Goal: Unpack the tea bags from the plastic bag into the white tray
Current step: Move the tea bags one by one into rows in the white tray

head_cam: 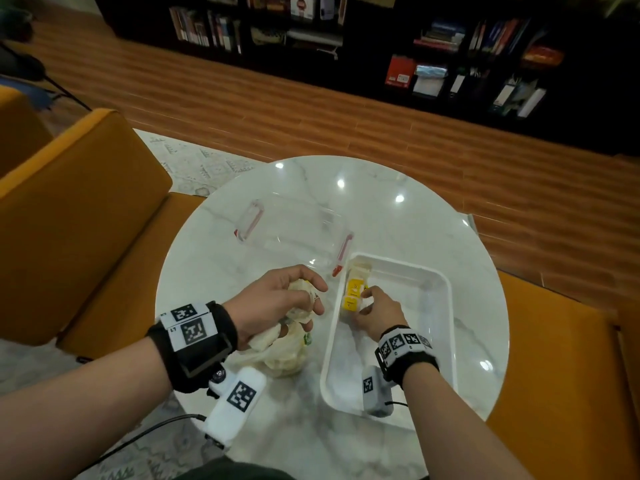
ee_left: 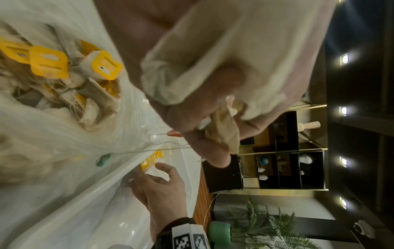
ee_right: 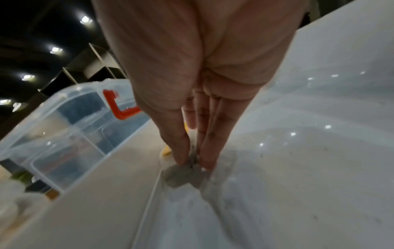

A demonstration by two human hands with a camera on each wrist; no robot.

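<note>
Now left hand (head_cam: 277,303) curled round tea bags (ee_left: 224,55) above plastic bag (head_cam: 277,362), right hand (head_cam: 375,315) fingers (ee_right: 181,148) pinching one tea bag (ee_right: 183,175) in white tray (head_cam: 446,306).

Head view: high, facing forward and down over the round desk (head_cam: 242,427), both forearms in frame. Left wrist view: rolled sideways, very close behind the left hand (ee_left: 192,109). Right wrist view: close along the right hand (ee_right: 192,75). All share the white tray (head_cam: 446,306).
</note>
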